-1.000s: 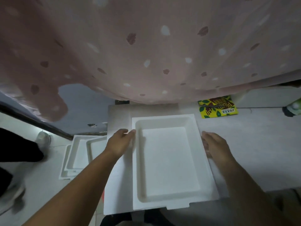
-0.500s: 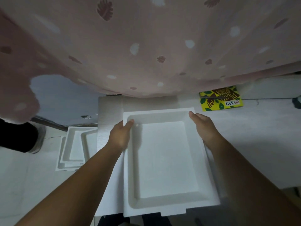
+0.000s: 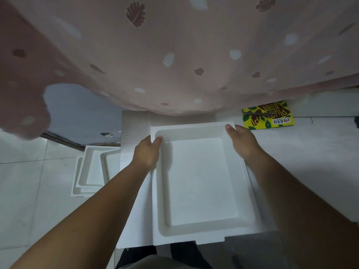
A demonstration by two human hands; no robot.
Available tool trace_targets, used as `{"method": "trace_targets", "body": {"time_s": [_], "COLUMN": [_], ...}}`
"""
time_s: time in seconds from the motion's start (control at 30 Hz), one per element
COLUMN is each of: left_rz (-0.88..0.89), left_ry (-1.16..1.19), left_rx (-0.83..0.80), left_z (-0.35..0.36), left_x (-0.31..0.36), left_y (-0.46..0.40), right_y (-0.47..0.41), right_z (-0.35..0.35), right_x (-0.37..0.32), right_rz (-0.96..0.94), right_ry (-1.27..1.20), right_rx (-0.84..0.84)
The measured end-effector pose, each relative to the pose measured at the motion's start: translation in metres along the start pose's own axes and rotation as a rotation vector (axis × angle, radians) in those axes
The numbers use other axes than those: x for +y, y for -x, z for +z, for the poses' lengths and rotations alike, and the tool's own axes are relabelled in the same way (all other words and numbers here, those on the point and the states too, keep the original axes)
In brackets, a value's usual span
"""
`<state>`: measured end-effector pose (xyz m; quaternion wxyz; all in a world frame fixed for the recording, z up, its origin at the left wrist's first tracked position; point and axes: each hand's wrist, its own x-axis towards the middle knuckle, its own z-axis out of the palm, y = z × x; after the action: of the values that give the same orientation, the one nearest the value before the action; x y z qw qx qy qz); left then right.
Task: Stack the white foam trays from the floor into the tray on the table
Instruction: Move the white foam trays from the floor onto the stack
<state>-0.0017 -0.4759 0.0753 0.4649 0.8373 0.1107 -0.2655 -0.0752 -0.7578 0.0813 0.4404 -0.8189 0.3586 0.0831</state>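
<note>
Your fingers [image 3: 158, 139] pinch the foam tray [image 3: 198, 177] at both far corners — press harder on its thin rim between them and it may crack.

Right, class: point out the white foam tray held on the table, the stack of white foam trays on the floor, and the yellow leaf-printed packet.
white foam tray [image 3: 200, 183], head view, flat inner base.
stack of white foam trays [image 3: 93, 169], head view, top tray's base.
yellow leaf-printed packet [image 3: 268, 117], head view, printed face.
</note>
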Motion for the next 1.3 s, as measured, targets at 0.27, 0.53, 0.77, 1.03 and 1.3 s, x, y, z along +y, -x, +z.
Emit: {"method": "trace_targets", "body": {"time_s": [0.27,0.53,0.77,1.03,1.3], "left_rz": [0.051,0.076,-0.021,-0.001,-0.045], "left_ry": [-0.169,-0.171,0.004,0.144,0.220], "left_rx": [0.126,0.167,0.049,0.073,0.033], "left_z": [0.007,0.008,-0.013,-0.073,-0.154], "left_x": [0.003,0.003,0.012,0.009,-0.051], "left_y": [0.001,0.002,0.022,0.066,0.088], "right_y": [-0.003,-0.003,0.005,0.037,0.141], "right_z": [0.003,0.007,-0.012,-0.015,0.090], "right_x": [0.003,0.006,-0.008,-0.058,-0.144], "right_rz": [-0.051,-0.055,-0.002,-0.162,-0.644], "right_ry": [0.112,0.119,-0.011,0.010,0.227], "right_rx": [0.043,0.066,0.091,0.390,0.227]}}
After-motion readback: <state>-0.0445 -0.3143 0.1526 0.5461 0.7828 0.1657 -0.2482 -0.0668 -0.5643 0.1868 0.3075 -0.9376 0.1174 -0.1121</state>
